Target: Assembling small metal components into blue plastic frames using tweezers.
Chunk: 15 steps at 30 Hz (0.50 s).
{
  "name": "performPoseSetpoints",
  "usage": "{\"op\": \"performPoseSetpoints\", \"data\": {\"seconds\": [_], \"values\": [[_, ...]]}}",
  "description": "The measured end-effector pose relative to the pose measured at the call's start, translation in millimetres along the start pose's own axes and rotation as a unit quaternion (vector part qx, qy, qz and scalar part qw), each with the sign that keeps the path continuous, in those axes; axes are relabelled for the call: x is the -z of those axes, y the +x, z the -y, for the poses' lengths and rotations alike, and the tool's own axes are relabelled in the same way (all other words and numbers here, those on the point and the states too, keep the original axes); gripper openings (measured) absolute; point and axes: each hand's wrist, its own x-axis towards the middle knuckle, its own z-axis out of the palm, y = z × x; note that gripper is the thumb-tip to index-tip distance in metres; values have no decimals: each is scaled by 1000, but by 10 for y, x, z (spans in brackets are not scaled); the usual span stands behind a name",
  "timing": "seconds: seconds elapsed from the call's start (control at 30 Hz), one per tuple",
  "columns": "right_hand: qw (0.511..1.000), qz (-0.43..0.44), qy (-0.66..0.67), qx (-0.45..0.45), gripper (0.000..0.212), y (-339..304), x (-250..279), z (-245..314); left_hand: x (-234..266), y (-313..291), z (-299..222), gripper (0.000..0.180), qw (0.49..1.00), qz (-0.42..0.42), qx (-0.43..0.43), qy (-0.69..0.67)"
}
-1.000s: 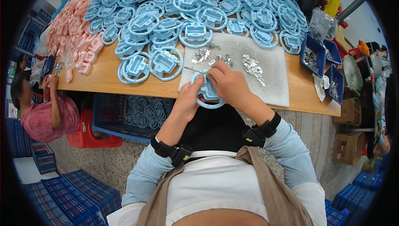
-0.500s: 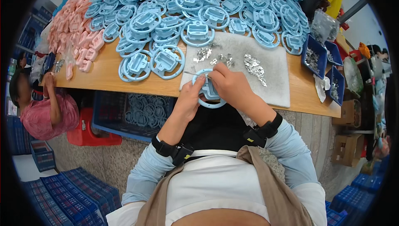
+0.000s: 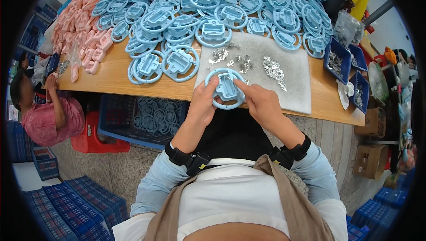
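Observation:
My left hand (image 3: 203,102) is closed on a light blue plastic toy steering wheel (image 3: 227,106), its thumb over the left rim. The wheel lies tilted toward me, showing the hollow rectangular pocket in its middle. A thin metallic glint (image 3: 229,77) shows by the pocket's upper right; what it is, I cannot make out. With its index finger stretched over the right rim, my right hand (image 3: 265,106) touches the wheel near that spot, thumb apart and the other fingers partly hidden. Beyond the wheel, small silvery metal pieces (image 3: 275,72) lie in loose heaps on a grey-white felt mat (image 3: 295,92).
Many blue wheels (image 3: 181,63) are piled across the table (image 3: 177,91). Pink plastic parts (image 3: 91,54) are heaped at the left. Blue bins of small metal parts (image 3: 336,66) stand right. A crate of wheels (image 3: 106,119) sits under the table. A person in pink (image 3: 53,121) sits left.
The wheel has turned to show its pocket more fully. My right hand has moved right and down, from a pinch at the top of the wheel to a stretched index finger on its right side.

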Motion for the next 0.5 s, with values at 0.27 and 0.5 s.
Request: {"op": "performPoseSetpoints", "data": {"seconds": [0.27,0.5], "values": [[999,-28,-3,45,43,57,-73,7,26,8,-3,25,1000,8,5,3],[998,-40,-20,42,45,30,-50,30,16,4,-9,26,1000,1,10,-2]]}}
